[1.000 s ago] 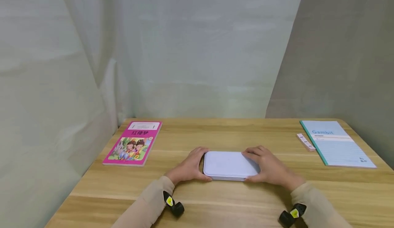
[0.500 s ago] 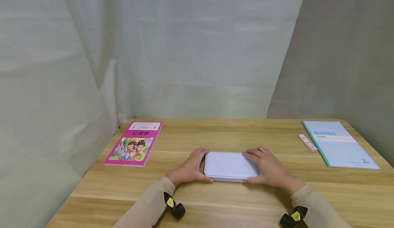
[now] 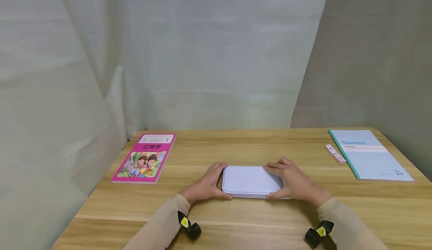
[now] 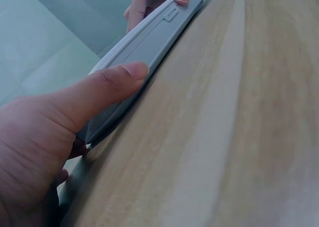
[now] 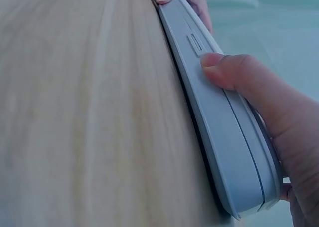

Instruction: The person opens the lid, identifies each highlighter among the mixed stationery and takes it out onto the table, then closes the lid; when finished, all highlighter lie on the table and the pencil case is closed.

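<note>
A flat white case (image 3: 251, 180) with rounded corners lies on the wooden table in front of me, its long side facing me. My left hand (image 3: 208, 182) grips its left end, thumb at the near side and fingers round the far side. At the right end my right hand (image 3: 294, 180) holds it the same way, fingers over the far edge. The right wrist view shows a seam along the case's side (image 5: 219, 117) and a small latch (image 5: 196, 43) close to the right thumb. In the left wrist view the left thumb (image 4: 117, 80) presses on that side.
A pink picture-covered book (image 3: 145, 159) lies at the table's left. On the right are a light blue notebook (image 3: 371, 156) and, beside its spine, a small pale pink block (image 3: 335, 154) with dark marks. Grey curtains (image 3: 219, 55) hang behind the table (image 3: 216, 148).
The head view shifts slightly. My right hand has moved a little on the case, and its lower right edge now shows past the thumb. The left hand keeps its hold.
</note>
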Action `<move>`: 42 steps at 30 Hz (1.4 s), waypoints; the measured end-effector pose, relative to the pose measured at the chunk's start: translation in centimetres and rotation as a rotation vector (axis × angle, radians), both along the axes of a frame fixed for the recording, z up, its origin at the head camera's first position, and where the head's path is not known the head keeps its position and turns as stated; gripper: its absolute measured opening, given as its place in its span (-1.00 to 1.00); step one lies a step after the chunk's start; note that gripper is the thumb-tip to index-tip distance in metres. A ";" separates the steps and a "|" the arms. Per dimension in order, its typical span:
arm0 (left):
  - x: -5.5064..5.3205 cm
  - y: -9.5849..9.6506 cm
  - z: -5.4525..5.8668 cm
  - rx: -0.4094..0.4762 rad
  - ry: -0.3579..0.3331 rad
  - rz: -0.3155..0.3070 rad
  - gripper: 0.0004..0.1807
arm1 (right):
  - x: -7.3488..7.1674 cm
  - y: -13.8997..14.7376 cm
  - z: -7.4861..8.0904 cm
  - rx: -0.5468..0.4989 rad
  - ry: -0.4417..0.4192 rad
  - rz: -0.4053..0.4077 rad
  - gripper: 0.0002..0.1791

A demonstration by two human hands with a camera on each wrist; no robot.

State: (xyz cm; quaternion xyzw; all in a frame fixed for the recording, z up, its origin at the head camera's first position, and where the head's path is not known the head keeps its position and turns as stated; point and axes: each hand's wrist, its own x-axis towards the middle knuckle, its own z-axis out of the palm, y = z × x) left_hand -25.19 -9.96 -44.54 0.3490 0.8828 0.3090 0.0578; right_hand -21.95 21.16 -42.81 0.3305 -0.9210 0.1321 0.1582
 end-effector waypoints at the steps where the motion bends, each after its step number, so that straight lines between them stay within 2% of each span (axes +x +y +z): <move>1: 0.0 -0.1 0.0 -0.001 0.000 -0.001 0.11 | 0.0 -0.1 0.1 0.000 -0.010 -0.001 -0.01; 11: -0.1 -0.1 0.1 -0.008 -0.005 0.003 0.11 | 0.0 -0.2 0.5 0.001 -0.095 -0.015 0.00; 24: -0.2 -0.3 0.0 0.018 0.006 -0.003 0.11 | -0.2 -0.2 1.1 -0.056 -0.178 -0.018 -0.10; 27: -0.4 -0.2 0.0 0.021 -0.004 0.006 0.12 | -0.3 -0.1 1.3 -0.046 -0.217 -0.032 -0.10; 32: -0.5 -0.2 -0.1 0.010 0.023 0.010 0.15 | -0.5 0.0 2.2 -0.009 -0.285 -0.036 -0.11; 38: -0.3 -0.3 -0.1 0.008 0.057 0.015 0.20 | -0.8 0.1 3.0 0.013 -0.334 0.001 -0.16; 42: -0.3 -0.4 -0.2 0.016 0.076 0.019 0.22 | -1.0 0.3 3.5 0.009 -0.309 0.051 -0.31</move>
